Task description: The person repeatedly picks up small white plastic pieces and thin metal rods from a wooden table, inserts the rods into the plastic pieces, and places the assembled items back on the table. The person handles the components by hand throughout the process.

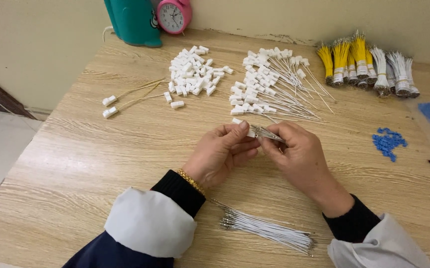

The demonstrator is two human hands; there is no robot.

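Nearest the body, a loose bunch of white wires with metal terminals lies on the wooden table between the two white sleeve covers; a forearm dragged back could, I judge, sweep it off the near edge or tangle its ends. Just beyond, the left hand pinches a small white plastic connector between thumb and forefinger, fingers drawn narrow around it, while the right hand holds a few thin wires in a closed fingertip grip, their ends meeting the connector at the middle of the table. The likely fault here is a terminal going in crooked or into the wrong slot, since several wires are held together and could splay; whether any is already seated I cannot tell. Farther out, the heap of finished white connectors with wires lies just past the hands, close enough that a lifted wire could snag it. To its left sit the pile of loose white connectors and two connectors with yellow wires. Small blue pieces lie at right, bundles of yellow and white wires far right, and a pink alarm clock at the far edge.
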